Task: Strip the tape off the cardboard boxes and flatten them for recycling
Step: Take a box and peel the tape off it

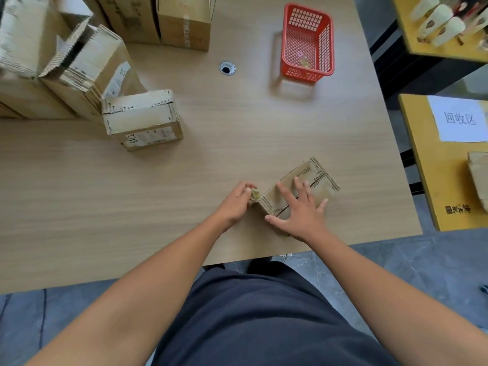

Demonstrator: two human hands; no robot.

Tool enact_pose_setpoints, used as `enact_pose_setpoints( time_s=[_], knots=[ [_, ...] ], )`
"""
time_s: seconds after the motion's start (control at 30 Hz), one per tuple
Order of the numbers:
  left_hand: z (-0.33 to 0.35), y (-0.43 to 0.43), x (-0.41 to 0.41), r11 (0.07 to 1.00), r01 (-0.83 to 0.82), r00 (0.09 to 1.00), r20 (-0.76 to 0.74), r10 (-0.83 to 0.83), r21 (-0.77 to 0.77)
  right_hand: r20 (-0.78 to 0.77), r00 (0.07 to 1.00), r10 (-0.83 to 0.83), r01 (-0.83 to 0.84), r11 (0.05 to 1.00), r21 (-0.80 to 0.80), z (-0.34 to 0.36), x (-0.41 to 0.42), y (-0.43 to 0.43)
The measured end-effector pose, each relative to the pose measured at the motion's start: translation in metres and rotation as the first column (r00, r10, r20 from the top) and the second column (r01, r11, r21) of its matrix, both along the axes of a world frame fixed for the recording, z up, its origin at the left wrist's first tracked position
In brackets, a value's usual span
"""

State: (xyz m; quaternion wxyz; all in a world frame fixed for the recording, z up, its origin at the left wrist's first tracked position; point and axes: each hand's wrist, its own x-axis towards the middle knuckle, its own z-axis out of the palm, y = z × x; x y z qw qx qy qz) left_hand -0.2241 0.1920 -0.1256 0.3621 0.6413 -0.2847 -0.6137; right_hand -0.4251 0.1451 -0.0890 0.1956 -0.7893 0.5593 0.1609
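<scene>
At the table's (105, 194) near edge, a small cardboard box (319, 180) is pressed down by the right hand (298, 210), its fingers spread flat. A tape wad (255, 193) is pinched by the left hand (237, 202). At the table's middle left a taped box (142, 120) is seen, and at its far right a red basket (306, 40).

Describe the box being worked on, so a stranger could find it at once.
On the wooden table, look near the front right edge, nearer than the red basket. A small cardboard box lies there. Unlike the other boxes, it has the right hand spread flat on it, while the left hand pinches a tape wad beside it.
</scene>
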Motion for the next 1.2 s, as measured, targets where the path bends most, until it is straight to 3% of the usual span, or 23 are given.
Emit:
enact_pose_setpoints(
  time_s=[0.07, 0.2, 0.37, 0.57, 0.8, 1.03, 1.2],
  knots=[
    [-0.001, 0.002, -0.003, 1.000, 0.003, 1.000, -0.018, -0.003, 0.005, -0.009, 1.000, 0.003, -0.003, 1.000, 0.001, 0.000, -0.001, -0.002],
    [-0.011, -0.004, -0.009, 0.995, 0.095, 0.964, 0.250, -0.085, -0.028, -0.002, 1.000, 0.011, -0.011, 1.000, 0.002, -0.002, -0.001, -0.006],
    [-0.001, -0.019, -0.014, 0.979, -0.203, 0.973, 0.111, 0.203, -0.015, 0.067, 0.997, -0.048, 0.049, 0.999, -0.014, -0.002, -0.007, -0.030],
    [0.028, -0.071, -0.018, 0.898, -0.438, 0.888, 0.131, 0.440, -0.048, 0.060, 0.996, -0.067, 0.069, 0.997, -0.024, 0.004, -0.033, -0.088],
    [0.071, -0.155, -0.029, 0.960, -0.201, 0.955, 0.181, 0.236, -0.196, 0.098, 0.994, 0.053, -0.049, 0.997, -0.052, 0.007, -0.088, -0.172],
    [0.086, -0.266, -0.045, 0.960, -0.027, 0.903, 0.405, 0.142, -0.278, 0.093, 0.987, 0.128, -0.116, 0.986, -0.120, -0.010, -0.113, -0.241],
    [0.094, -0.358, -0.046, 0.946, -0.039, 0.851, 0.485, 0.200, -0.323, 0.211, 0.969, 0.129, -0.112, 0.990, -0.088, -0.014, -0.113, -0.291]
  ],
)
